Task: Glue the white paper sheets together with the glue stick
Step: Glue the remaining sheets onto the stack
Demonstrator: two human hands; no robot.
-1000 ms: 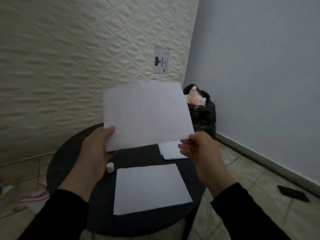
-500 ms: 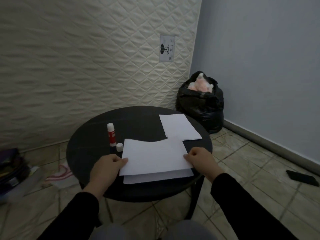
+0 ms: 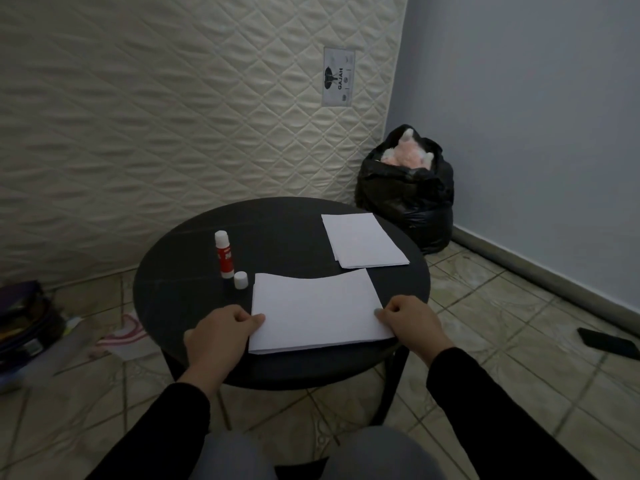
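Since half a second ago the top sheet (image 3: pixel 317 308) has slid down to lie squarely over the sheet beneath it, on the near part of the round black table (image 3: pixel 180 268). The left hand (image 3: pixel 218 336) pinches its left edge with curled fingers, and the right hand (image 3: pixel 410 323) pinches its right edge. The glue stick (image 3: pixel 223 253) stands upright on the table's left side, its cap (image 3: pixel 240 280) just beside it. A second paper stack (image 3: pixel 363 239) lies at the table's far right.

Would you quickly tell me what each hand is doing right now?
Left hand: pinches the near white paper sheets at their left edge.
Right hand: pinches their right edge.
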